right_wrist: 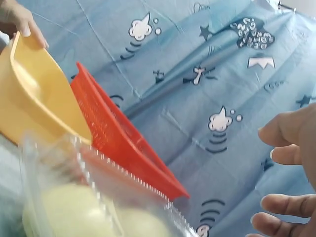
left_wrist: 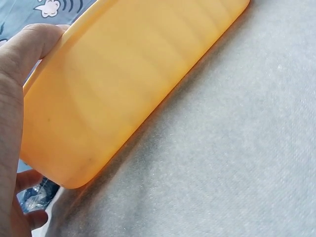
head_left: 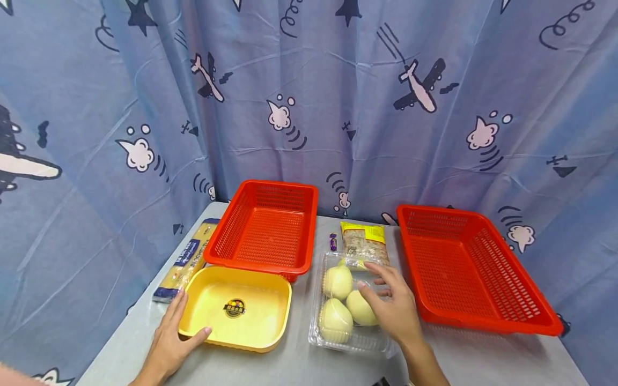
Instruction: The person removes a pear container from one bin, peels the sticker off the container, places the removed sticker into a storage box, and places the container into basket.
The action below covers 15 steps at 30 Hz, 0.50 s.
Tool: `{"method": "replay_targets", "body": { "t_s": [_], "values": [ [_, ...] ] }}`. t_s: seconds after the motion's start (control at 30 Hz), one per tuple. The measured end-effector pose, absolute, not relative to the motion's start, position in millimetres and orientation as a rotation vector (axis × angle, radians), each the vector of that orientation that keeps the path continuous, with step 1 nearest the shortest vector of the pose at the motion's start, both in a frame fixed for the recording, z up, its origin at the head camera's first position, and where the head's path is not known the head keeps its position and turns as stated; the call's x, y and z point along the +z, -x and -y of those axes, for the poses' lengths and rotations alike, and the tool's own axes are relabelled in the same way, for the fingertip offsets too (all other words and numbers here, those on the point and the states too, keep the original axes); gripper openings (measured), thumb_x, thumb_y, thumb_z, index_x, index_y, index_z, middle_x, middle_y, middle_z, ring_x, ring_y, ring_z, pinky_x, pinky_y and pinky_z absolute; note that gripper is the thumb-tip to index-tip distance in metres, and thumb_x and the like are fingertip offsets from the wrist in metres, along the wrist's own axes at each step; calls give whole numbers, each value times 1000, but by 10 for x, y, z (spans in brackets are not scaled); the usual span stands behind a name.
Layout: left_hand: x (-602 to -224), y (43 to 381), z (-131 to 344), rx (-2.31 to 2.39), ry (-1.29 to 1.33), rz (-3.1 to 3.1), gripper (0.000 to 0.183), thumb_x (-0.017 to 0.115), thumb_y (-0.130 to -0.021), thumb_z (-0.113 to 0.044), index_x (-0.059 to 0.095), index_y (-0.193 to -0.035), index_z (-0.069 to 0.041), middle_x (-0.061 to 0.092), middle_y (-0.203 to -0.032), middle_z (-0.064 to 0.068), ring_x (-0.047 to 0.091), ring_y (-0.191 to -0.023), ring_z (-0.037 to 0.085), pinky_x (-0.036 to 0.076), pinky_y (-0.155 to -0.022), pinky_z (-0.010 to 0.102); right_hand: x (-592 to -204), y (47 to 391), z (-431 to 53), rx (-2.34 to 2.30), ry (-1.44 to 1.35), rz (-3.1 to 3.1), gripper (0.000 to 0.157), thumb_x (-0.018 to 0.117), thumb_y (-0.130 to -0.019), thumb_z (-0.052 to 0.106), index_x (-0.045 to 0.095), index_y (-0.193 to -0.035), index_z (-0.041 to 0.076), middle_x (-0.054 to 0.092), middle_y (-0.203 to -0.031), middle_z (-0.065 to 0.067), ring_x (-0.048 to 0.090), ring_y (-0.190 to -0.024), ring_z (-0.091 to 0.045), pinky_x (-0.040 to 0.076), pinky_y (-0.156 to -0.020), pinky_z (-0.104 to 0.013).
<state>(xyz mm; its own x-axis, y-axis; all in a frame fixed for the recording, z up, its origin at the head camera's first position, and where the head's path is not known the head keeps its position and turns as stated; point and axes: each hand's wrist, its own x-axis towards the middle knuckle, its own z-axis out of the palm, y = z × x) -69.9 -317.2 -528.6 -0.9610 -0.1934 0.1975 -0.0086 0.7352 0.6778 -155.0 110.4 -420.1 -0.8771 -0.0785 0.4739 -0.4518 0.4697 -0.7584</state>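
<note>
My left hand (head_left: 169, 339) grips the left side of a shallow yellow plastic basin (head_left: 267, 305). In the left wrist view the thumb lies over the basin's rim and the other fingers are on its outer side. A round dark label marks the basin's floor. To the right lies a clear plastic box (head_left: 354, 344) holding three pale yellow pears (head_left: 336, 321). My right hand (head_left: 397, 305) hovers over the box's right part, fingers spread and slightly bent, holding nothing. In the right wrist view its fingers are apart from the box.
A red basket (head_left: 272, 266) stands behind the basin, and another red basket (head_left: 465, 316) at the right. A spaghetti pack (head_left: 185, 262) lies at the left edge. Behind the box are a yellow-topped food bag (head_left: 364, 238) and a small purple-wrapped candy (head_left: 333, 242). A blue curtain (head_left: 309, 107) hangs behind.
</note>
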Motion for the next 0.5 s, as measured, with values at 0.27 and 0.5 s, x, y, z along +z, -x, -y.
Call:
{"method": "replay_targets", "body": {
  "t_s": [0.27,0.5],
  "values": [
    [-5287,690,3170,-1046,-164,2684,100,77,-79,-41,22,-152,0,15,-158,16,21,-136,47,21,-97,71,-4366,1623,-1266,1406,-273,2417,42,74,-85,14,64,-126,11,50,-121,-12,51,-103,-30,48,-80,-49],
    [-5313,700,3172,-1029,-115,2627,97,79,-78,-38,27,-150,1,19,-156,17,24,-134,48,25,-96,70,-4507,1674,-1360,1424,-193,2461,44,72,-88,19,62,-129,10,45,-124,-17,48,-107,-35,46,-82,-53]
  ]
}}
